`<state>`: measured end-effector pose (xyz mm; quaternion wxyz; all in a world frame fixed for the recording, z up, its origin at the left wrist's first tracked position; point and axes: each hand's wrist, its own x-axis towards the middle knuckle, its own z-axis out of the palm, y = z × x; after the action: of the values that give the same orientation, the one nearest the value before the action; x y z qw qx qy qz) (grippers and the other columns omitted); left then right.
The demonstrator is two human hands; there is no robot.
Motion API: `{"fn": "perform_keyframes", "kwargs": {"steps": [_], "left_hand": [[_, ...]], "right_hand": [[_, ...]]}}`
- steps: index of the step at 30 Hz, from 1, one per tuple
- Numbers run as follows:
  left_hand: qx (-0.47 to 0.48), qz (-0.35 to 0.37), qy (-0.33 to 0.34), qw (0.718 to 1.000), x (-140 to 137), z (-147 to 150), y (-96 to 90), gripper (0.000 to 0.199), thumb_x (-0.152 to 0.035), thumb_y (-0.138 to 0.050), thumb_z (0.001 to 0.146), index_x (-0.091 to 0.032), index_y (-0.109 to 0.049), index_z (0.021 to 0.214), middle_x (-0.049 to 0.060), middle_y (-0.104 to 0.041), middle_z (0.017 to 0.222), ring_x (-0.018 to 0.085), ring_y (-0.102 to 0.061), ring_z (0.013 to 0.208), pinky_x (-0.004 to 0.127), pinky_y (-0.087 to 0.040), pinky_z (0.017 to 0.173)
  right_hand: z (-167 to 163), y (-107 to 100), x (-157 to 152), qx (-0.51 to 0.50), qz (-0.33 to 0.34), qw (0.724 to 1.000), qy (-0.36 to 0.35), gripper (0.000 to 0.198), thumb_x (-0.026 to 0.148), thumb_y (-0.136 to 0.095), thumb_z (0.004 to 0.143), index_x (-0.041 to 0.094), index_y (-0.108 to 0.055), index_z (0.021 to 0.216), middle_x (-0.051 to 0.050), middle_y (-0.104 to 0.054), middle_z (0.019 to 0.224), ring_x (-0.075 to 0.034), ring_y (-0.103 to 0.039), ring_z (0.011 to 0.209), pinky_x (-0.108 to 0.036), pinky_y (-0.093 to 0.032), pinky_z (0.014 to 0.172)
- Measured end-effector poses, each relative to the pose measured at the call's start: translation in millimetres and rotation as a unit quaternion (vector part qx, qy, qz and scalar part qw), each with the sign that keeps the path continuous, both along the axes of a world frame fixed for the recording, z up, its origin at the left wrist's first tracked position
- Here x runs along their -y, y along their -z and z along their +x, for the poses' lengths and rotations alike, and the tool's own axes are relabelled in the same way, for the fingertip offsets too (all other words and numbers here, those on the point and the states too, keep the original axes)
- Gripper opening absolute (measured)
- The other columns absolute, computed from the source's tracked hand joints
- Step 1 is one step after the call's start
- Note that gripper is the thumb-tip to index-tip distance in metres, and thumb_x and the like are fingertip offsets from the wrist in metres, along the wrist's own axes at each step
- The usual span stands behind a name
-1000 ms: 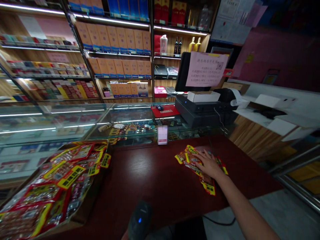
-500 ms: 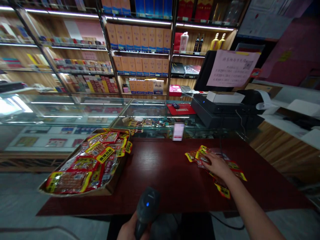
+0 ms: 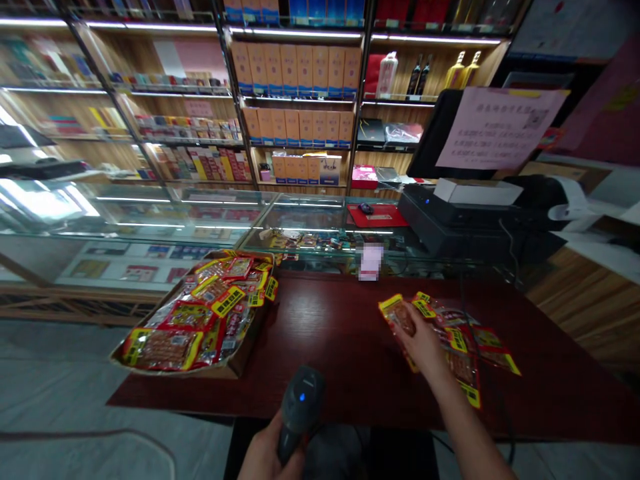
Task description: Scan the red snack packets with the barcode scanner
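My left hand (image 3: 273,448) is wrapped around the handle of a dark barcode scanner (image 3: 302,403), which shows a blue light, at the table's near edge. Over the right part of the table, my right hand (image 3: 419,337) grips a red and yellow snack packet (image 3: 400,317) with brown food behind its clear window. Beside and under that hand lies a loose spread of similar packets (image 3: 460,367). To the left, a cardboard box (image 3: 245,357) is heaped with more of these packets (image 3: 167,348).
The dark red wooden table (image 3: 325,333) spans the front. Beyond it are a glass display counter (image 3: 300,207), a red mat (image 3: 380,215) with a mouse, and a monitor (image 3: 435,133) with a paper sign. A black cable crosses the packets at right.
My right hand has picked a packet from the spread and drawn it slightly left and nearer. The scanner stays in my left hand. The view has shifted a little left.
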<state>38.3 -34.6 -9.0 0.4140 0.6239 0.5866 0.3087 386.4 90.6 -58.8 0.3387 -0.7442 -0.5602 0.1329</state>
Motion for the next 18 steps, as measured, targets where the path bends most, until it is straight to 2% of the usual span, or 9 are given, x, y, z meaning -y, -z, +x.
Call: {"fn": "perform_keyframes", "kwargs": {"steps": [3, 7, 11, 14, 18], "left_hand": [[-0.015, -0.002, -0.004, 1.000, 1.3, 3.7, -1.4, 0.025, -0.025, -0.054, 0.078, -0.015, -0.074, 0.089, 0.002, -0.076, 0.077, 0.019, -0.067, 0.074, 0.020, -0.052, 0.071], [-0.016, -0.003, 0.011, 1.000, 1.6, 1.7, -3.8, 0.026, -0.019, -0.054, 0.077, -0.014, -0.074, 0.092, 0.002, -0.077, 0.082, 0.019, -0.067, 0.077, 0.019, -0.051, 0.073], [-0.014, -0.013, 0.001, 1.000, 1.9, -2.2, -6.8, 0.020, -0.023, -0.060, 0.079, -0.014, -0.074, 0.090, 0.002, -0.075, 0.077, 0.019, -0.065, 0.073, 0.020, -0.051, 0.070], [-0.009, -0.028, -0.003, 1.000, 2.7, -0.8, -10.3, 0.018, -0.023, -0.060, 0.079, -0.014, -0.073, 0.086, 0.001, -0.072, 0.075, 0.019, -0.063, 0.072, 0.021, -0.050, 0.068], [-0.008, -0.040, 0.001, 0.999, 2.8, 2.9, -13.4, 0.020, -0.020, -0.056, 0.079, -0.013, -0.073, 0.087, 0.000, -0.069, 0.074, 0.018, -0.060, 0.071, 0.021, -0.047, 0.067]], "right_hand": [[-55.4, 17.2, 1.5, -0.153, -0.018, 0.985, -0.075, 0.052, 0.042, -0.042, 0.093, 0.021, -0.059, 0.137, -0.012, -0.072, 0.125, -0.028, -0.069, 0.115, -0.042, -0.054, 0.098], [-99.0, 29.5, 4.9, -0.243, -0.006, 0.963, -0.119, 0.052, 0.031, -0.062, 0.078, 0.021, -0.065, 0.129, -0.010, -0.076, 0.111, -0.027, -0.073, 0.099, -0.043, -0.058, 0.093], [-104.2, 31.6, 8.5, -0.297, 0.024, 0.937, -0.180, 0.040, 0.030, -0.069, 0.078, 0.025, -0.072, 0.117, -0.007, -0.077, 0.115, -0.026, -0.073, 0.103, -0.044, -0.057, 0.096], [-101.6, 31.5, 9.4, -0.281, 0.040, 0.940, -0.190, 0.031, 0.029, -0.067, 0.081, 0.025, -0.076, 0.110, -0.006, -0.078, 0.115, -0.026, -0.073, 0.104, -0.044, -0.056, 0.097], [-102.7, 31.4, 10.1, -0.285, 0.045, 0.937, -0.194, 0.030, 0.027, -0.066, 0.081, 0.024, -0.076, 0.109, -0.006, -0.078, 0.112, -0.025, -0.074, 0.099, -0.041, -0.058, 0.092]]}}
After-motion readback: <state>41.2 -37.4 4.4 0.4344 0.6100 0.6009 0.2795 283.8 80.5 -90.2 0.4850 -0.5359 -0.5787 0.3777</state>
